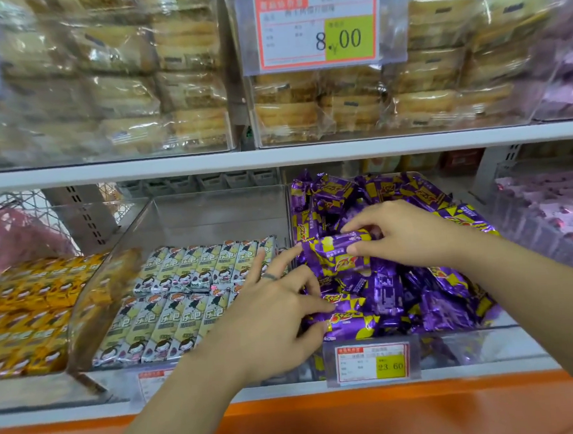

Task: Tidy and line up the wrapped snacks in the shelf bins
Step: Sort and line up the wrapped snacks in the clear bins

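Note:
A clear shelf bin holds a loose heap of purple-and-yellow wrapped snacks. My right hand pinches one purple snack near the top of the heap, thumb and fingers at its right end. My left hand rests at the bin's left front, thumb and fingers closed on another purple snack, with the index finger stretched toward the snack in my right hand. The bin to the left holds cream-and-green wrapped snacks lined in neat rows.
Yellow wrapped snacks fill the far-left bin, pink ones the far-right bin. Price tags hang on the bin fronts. The shelf above carries bagged pastries. An orange ledge runs below.

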`<state>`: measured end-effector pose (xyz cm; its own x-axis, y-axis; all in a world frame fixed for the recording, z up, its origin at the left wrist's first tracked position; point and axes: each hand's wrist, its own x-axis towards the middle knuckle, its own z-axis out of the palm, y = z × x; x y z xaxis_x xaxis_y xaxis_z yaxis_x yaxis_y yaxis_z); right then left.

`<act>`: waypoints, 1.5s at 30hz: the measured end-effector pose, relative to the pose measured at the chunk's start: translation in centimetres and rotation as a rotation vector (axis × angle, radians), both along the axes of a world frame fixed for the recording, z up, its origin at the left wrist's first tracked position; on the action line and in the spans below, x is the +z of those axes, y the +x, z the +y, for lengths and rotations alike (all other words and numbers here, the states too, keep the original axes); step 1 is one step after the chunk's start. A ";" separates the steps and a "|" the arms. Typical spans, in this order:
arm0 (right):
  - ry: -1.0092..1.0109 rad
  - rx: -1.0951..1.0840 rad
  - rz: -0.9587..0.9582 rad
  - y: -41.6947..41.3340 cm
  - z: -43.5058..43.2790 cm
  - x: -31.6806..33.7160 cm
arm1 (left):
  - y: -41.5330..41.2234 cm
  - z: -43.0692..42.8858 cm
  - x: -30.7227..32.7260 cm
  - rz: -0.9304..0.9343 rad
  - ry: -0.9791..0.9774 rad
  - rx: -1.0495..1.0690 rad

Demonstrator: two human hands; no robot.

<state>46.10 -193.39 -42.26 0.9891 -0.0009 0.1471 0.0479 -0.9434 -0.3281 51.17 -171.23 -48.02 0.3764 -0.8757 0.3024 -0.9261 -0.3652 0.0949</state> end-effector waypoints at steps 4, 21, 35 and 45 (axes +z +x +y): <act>0.225 -0.071 0.067 -0.9 0.4 -0.5 | 0.0 0.0 -0.3 -0.033 -0.019 0.004; 0.104 -0.123 -0.057 -1.5 3.0 -2.6 | -0.1 0.0 -0.6 -0.057 -0.020 0.009; 0.550 -0.027 0.193 -0.9 2.7 -4.1 | 0.3 0.4 -0.9 0.029 -0.187 0.041; 0.141 -0.087 -0.053 -1.4 -0.1 -1.1 | 0.5 -0.7 0.0 -0.216 -0.002 0.084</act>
